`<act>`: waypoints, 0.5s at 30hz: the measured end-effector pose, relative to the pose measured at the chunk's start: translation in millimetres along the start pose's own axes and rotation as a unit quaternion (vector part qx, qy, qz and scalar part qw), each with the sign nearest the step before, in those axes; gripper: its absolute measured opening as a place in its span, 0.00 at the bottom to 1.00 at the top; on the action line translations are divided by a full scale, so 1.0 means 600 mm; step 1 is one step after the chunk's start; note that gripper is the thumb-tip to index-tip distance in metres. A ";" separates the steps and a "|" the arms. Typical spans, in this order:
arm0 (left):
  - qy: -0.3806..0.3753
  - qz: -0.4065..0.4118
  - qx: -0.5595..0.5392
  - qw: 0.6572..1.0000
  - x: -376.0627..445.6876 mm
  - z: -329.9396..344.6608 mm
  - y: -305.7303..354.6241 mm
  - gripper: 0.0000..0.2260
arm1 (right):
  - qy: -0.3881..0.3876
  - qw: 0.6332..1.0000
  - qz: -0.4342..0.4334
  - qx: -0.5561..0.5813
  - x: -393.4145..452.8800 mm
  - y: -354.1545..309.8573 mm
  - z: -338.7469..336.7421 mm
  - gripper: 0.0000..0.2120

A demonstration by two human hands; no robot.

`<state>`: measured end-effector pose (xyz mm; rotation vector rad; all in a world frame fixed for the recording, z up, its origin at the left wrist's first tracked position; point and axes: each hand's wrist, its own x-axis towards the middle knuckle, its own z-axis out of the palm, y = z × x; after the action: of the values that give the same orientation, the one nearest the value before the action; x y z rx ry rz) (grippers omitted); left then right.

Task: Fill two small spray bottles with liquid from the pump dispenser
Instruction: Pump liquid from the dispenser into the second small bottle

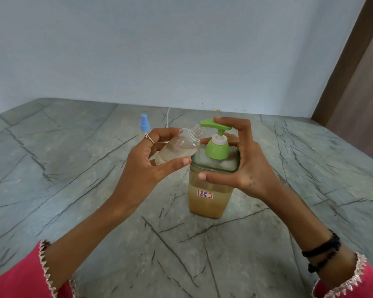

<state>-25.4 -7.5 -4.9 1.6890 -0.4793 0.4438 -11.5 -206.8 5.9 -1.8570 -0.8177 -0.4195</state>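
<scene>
Fingers (159,134) of the left hand (146,160) curl round a small clear bottle (177,147), thumb below and the rest over the top, holding it tilted with its open threaded neck up and to the right. That neck sits just under the spout of the green pump head (213,124). Pale liquid lies in the lower part of the bottle.

On the other side, the right hand (241,166) closes on the dispenser (209,190): a fingertip rests on top of the pump head, the other fingers wrap behind the green collar, and the thumb points left across the front of the body. The dispenser stands upright on the desk (73,190), a square clear container partly filled with yellowish liquid, carrying a small white label with a red border marked 35.

Behind the left hand stands a second bottle (144,127) with a blue spray cap, mostly hidden by the hand. A thin white cord (167,117) runs along the desk toward the blue wall (159,50). Pink sleeves with trim edge both forearms, and dark bands circle the right wrist.
</scene>
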 end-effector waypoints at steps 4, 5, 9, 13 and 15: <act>0.005 -0.002 0.005 1.000 0.001 0.001 0.001 0.19 | 0.014 1.000 -0.001 -0.013 0.003 0.001 0.001 0.38; 0.006 -0.001 0.005 1.000 0.001 0.001 0.001 0.19 | 0.014 1.000 0.001 -0.012 0.003 0.000 0.000 0.38; 0.008 0.000 0.012 1.000 0.003 0.003 0.004 0.19 | 0.010 1.000 0.011 -0.017 0.005 -0.004 0.000 0.37; 0.011 0.001 0.016 1.000 0.003 0.004 0.005 0.20 | 0.003 1.000 0.013 -0.020 0.004 -0.005 0.002 0.38; 0.014 0.000 0.014 1.000 0.003 0.005 0.006 0.20 | 0.005 1.000 0.013 -0.009 0.001 -0.004 0.005 0.39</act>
<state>-25.6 -11.1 -1.2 1.7069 -0.4540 0.4747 -12.9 -203.5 6.5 -1.8794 -0.7846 -0.4208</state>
